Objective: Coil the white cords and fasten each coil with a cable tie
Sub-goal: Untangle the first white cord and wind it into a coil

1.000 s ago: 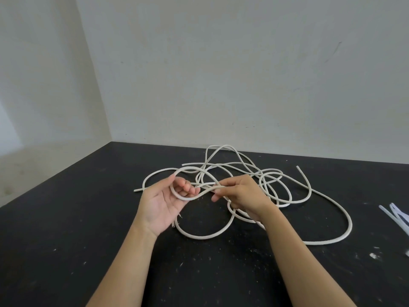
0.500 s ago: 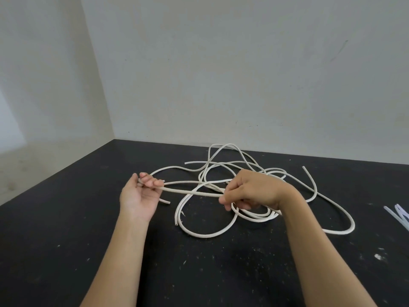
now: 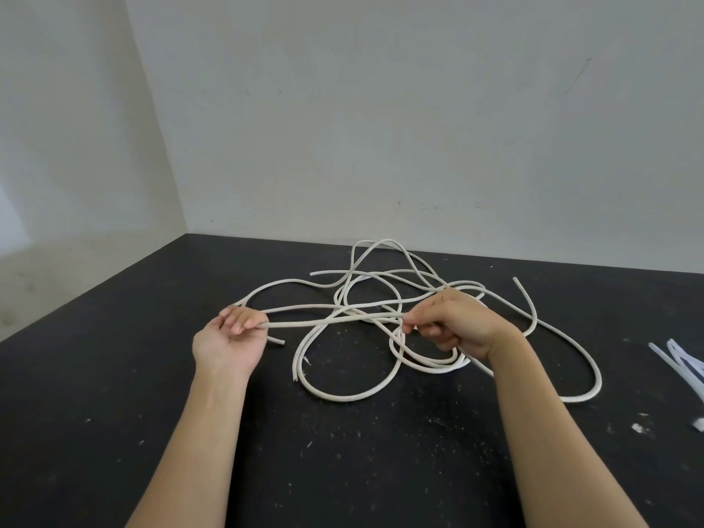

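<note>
Two hands grip one stretch of white cord (image 3: 335, 322) above the black table (image 3: 114, 375); your left hand (image 3: 232, 342) curls shut around it, your right hand (image 3: 453, 325) pinches it over the tangled loops; cable ties (image 3: 678, 365) lie far right.

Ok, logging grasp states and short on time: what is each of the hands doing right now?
Left hand: closed, pinching a white cord near its end.
Right hand: closed on the same cord, stretched between both hands.
</note>
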{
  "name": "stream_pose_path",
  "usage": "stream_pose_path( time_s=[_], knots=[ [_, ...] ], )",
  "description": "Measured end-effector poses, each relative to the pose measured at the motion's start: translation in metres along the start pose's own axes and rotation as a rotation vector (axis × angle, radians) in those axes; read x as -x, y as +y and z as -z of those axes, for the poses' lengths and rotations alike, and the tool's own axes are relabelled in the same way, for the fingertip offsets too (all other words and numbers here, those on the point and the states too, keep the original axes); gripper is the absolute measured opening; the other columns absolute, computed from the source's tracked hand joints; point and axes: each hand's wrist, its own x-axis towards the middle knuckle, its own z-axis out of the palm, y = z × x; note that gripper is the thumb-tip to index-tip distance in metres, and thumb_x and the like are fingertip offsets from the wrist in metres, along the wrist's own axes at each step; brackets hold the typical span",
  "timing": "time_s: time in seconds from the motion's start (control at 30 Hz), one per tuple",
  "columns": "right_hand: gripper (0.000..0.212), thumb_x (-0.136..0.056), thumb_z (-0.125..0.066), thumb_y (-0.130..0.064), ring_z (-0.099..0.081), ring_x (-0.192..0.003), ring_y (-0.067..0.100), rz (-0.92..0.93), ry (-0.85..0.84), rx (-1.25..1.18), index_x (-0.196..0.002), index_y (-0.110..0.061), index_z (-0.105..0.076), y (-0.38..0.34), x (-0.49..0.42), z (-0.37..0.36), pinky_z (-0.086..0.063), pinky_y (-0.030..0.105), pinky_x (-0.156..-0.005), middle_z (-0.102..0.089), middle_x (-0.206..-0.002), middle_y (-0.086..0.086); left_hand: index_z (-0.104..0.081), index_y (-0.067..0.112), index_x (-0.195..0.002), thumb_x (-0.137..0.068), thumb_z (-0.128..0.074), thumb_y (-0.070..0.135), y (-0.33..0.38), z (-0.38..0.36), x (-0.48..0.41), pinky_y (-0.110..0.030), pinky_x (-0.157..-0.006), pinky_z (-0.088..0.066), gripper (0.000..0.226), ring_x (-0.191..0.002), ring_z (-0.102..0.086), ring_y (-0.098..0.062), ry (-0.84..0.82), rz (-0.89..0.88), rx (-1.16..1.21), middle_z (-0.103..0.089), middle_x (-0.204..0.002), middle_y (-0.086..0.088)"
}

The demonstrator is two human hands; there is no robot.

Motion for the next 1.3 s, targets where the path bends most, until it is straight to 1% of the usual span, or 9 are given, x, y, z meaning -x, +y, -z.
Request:
stream_pose_path(
  time_s=[0.17, 0.33, 0.53, 0.63, 0.73, 0.87, 0.97, 1.17, 1.3],
  knots=[
    [0.020, -0.082, -0.052, -0.005, -0.019, -0.039, 0.008, -0.113, 0.033, -0.048, -0.069, 0.000, -0.066, 0.009, -0.004, 0.000, -0.011, 0.018, -0.040, -0.035, -0.046, 0.000, -0.048, 0.011, -0.076, -0.092, -0.020, 0.004, 0.003, 0.002, -0.006, -0.017, -0.036, -0.031, 0.033, -0.033, -0.033, -0.008, 0.080, -0.041, -0.127, -0.046, -0.052, 0.000],
    [0.023, -0.073, -0.044, 0.001, -0.020, -0.040, 0.009, -0.152, 0.103, 0.031, -0.065, -0.001, -0.065, 0.010, -0.006, -0.003, -0.015, 0.018, -0.038, -0.036, -0.044, 0.001, -0.050, 0.007, -0.086, -0.059, -0.024, -0.003, 0.001, 0.004, -0.008, -0.016, -0.035, -0.031, 0.038, -0.030, -0.028, -0.007, 0.089, -0.067, -0.191, -0.050, -0.066, -0.002],
    [0.019, -0.084, -0.051, -0.004, -0.025, -0.039, 0.008, -0.200, 0.103, -0.003, -0.074, 0.000, -0.066, 0.015, -0.007, 0.000, -0.018, 0.017, -0.037, -0.045, -0.048, 0.001, -0.050, 0.013, -0.070, -0.095, -0.028, 0.016, 0.006, 0.004, -0.008, -0.016, -0.033, -0.023, 0.034, -0.030, -0.025, -0.006, -0.032, -0.029, -0.328, -0.043, -0.051, 0.005],
    [0.017, -0.087, -0.052, -0.004, -0.026, -0.036, 0.006, -0.281, 0.107, -0.094, -0.078, 0.003, -0.065, 0.015, -0.009, 0.000, -0.019, 0.015, -0.032, -0.050, -0.052, 0.003, -0.042, 0.020, -0.050, -0.091, -0.047, 0.033, 0.006, -0.003, 0.001, -0.018, -0.031, -0.016, 0.043, -0.030, -0.014, -0.006, -0.259, 0.063, -0.638, -0.029, -0.043, 0.009],
    [0.015, -0.089, -0.051, 0.000, -0.026, -0.032, 0.003, -0.279, 0.157, -0.207, -0.080, 0.007, -0.062, 0.006, -0.013, -0.008, -0.019, 0.013, -0.030, -0.049, -0.056, 0.006, -0.041, 0.019, -0.044, -0.064, -0.078, 0.040, 0.000, -0.011, 0.016, -0.011, -0.034, -0.017, 0.047, -0.030, -0.014, -0.004, -0.504, 0.277, -1.108, -0.027, -0.041, 0.008],
    [0.015, -0.089, -0.052, 0.002, -0.026, -0.032, 0.002, -0.139, 0.139, -0.252, -0.078, 0.007, -0.061, -0.017, -0.013, -0.027, -0.018, 0.012, -0.030, -0.047, -0.056, 0.006, -0.051, 0.016, -0.045, -0.092, -0.055, 0.032, -0.031, -0.015, 0.040, -0.015, -0.040, -0.013, 0.049, -0.033, -0.018, -0.006, -0.677, 0.573, -1.939, -0.028, -0.041, 0.006],
    [0.011, -0.088, -0.055, 0.002, -0.027, -0.036, 0.004, -0.009, 0.102, -0.186, -0.080, 0.006, -0.061, -0.039, -0.004, -0.038, -0.019, 0.014, -0.033, -0.048, -0.056, 0.006, -0.054, 0.015, -0.057, -0.096, -0.048, 0.034, -0.050, -0.011, 0.043, -0.019, -0.040, -0.016, 0.044, -0.035, -0.023, -0.007, -0.579, 0.474, -2.248, -0.035, -0.043, 0.008],
    [0.018, -0.090, -0.055, -0.002, -0.037, -0.039, 0.007, 0.181, -0.035, 0.004, -0.092, 0.015, -0.062, -0.058, 0.011, -0.061, -0.032, 0.017, -0.036, -0.057, -0.058, 0.007, -0.040, 0.015, -0.068, -0.096, -0.034, 0.030, -0.053, -0.012, 0.032, -0.022, -0.042, -0.023, 0.032, -0.040, -0.022, -0.009, -0.322, 0.287, -1.700, -0.029, -0.053, 0.005],
    [0.020, -0.094, -0.049, -0.003, -0.047, -0.044, 0.009, 0.241, -0.158, 0.023, -0.103, 0.009, -0.062, -0.058, 0.013, -0.068, -0.040, 0.018, -0.038, -0.062, -0.068, 0.011, -0.040, 0.012, -0.076, -0.097, -0.018, 0.041, -0.046, -0.015, 0.028, -0.030, -0.056, -0.029, 0.042, -0.050, -0.030, -0.012, -0.401, 0.243, -1.359, -0.031, -0.061, -0.002]
  ],
)
